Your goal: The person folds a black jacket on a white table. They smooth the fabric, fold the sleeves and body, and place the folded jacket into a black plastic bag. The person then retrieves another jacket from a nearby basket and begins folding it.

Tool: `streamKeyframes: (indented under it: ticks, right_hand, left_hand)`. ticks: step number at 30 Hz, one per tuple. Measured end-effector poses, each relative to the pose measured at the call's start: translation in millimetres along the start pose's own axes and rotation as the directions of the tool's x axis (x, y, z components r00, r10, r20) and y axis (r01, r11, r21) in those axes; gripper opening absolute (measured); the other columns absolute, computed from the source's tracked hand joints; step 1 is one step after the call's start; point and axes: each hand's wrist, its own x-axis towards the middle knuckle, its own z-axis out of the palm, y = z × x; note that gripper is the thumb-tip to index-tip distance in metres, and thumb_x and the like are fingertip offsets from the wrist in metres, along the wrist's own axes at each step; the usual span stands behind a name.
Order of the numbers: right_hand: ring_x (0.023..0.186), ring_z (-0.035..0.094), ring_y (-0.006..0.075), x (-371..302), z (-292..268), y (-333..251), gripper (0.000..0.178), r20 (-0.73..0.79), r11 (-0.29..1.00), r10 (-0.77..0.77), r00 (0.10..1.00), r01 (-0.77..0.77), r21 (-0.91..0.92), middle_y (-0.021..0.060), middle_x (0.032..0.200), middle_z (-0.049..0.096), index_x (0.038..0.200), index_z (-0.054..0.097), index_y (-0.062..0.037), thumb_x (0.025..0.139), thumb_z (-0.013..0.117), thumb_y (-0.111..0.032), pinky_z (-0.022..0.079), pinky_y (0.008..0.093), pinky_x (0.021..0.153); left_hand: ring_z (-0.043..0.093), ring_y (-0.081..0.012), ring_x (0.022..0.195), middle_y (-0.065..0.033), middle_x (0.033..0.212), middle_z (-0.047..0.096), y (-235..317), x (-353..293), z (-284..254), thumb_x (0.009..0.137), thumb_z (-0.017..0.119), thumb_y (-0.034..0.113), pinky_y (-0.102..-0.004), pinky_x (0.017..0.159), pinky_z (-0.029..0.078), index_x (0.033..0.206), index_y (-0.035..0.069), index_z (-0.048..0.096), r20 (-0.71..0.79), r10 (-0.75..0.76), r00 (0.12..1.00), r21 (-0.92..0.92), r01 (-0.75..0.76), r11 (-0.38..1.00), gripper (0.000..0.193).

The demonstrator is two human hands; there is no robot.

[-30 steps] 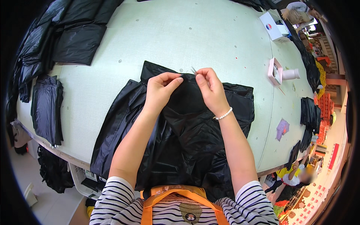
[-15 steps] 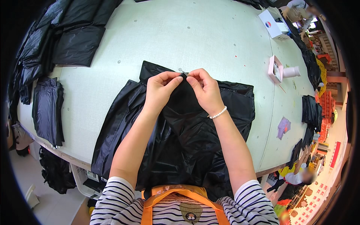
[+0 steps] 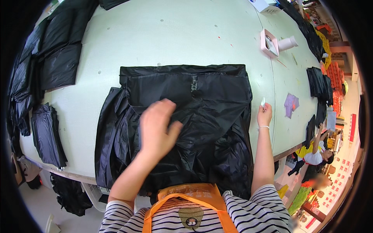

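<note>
A black, shiny piece of clothing (image 3: 190,128), which looks like trousers with the waistband at the far side, lies spread in front of me on the table. My left hand (image 3: 157,126) hovers over or touches its left half, slightly blurred; the fingers are stretched out, the thumb stands apart, and nothing is in it. To the right of the garment my right hand (image 3: 265,116) is closed on a small whitish pointed thing (image 3: 263,101), too small to name. A pearl bracelet (image 3: 264,127) circles that wrist.
The pale table (image 3: 186,42) carries folded black garments (image 3: 60,68) at far left and a smaller black stack (image 3: 48,136) nearer. At right are a pink tray (image 3: 269,43), a whitish cup (image 3: 288,43) and a purple scrap (image 3: 290,105). Another person (image 3: 316,155) works beyond.
Both hands have let go of the garment's waist edge. My left hand has drawn back toward me; my right hand has moved right, off the garment. The waistband now lies flat.
</note>
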Motion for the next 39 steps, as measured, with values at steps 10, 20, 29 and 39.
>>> streamKeyframes:
  ticks: [10, 20, 29, 39]
  right_hand:
    - [0.093, 0.061, 0.0221, -58, -15, -33, 0.041, 0.120, 0.991, -0.077, 0.990, 0.063, 0.122, 0.0138, 0.102, 0.063, 0.115, 0.060, -0.0038, 0.083, 0.069, -0.028, 0.047, 0.0314, 0.085]
    - [0.099, 0.058, 0.0183, -79, 20, -141, 0.030, 0.241, 0.425, -0.083, 0.967, -0.185, 0.886, 0.0090, 0.112, 0.063, 0.111, 0.061, 0.0033, 0.082, 0.063, -0.003, 0.044, 0.0287, 0.090]
    - [0.138, 0.027, 0.0349, -127, 48, -177, 0.043, 0.435, 0.566, -0.808, 0.397, 0.730, 0.383, 0.0164, 0.140, 0.042, 0.121, 0.060, -0.0092, 0.081, 0.064, -0.022, 0.018, 0.0529, 0.112]
    - [0.093, 0.063, 0.0226, -75, 67, -178, 0.028, 0.222, 0.720, -0.637, 0.738, 0.467, 0.512, 0.0135, 0.115, 0.059, 0.110, 0.058, -0.0041, 0.082, 0.057, 0.004, 0.050, 0.0285, 0.075]
  left_hand:
    - [0.025, -0.0348, 0.138, -0.0124, 0.147, 0.033, 5, -45, 99, 0.080, 0.066, 0.041, -0.0543, 0.110, 0.020, 0.130, 0.011, 0.051, 0.279, -0.024, 0.960, 0.267, -0.054, 0.962, 0.061]
    - [0.052, -0.0089, 0.074, -0.0009, 0.089, 0.062, -69, -29, 39, 0.089, 0.065, 0.021, -0.0213, 0.071, 0.042, 0.120, -0.004, 0.056, -0.087, -0.820, 0.566, -0.804, 0.446, 0.393, 0.041]
    - [0.058, -0.0095, 0.066, -0.0031, 0.085, 0.066, -8, 20, 46, 0.086, 0.061, 0.005, -0.0244, 0.060, 0.046, 0.105, 0.000, 0.065, -0.368, -0.365, 0.855, -0.541, 0.122, 0.832, 0.020]
    - [0.061, -0.0232, 0.071, -0.0061, 0.077, 0.055, -25, 20, 107, 0.075, 0.062, 0.012, -0.0329, 0.061, 0.050, 0.117, 0.012, 0.062, 0.219, 0.100, 0.971, 0.351, -0.174, 0.920, 0.043]
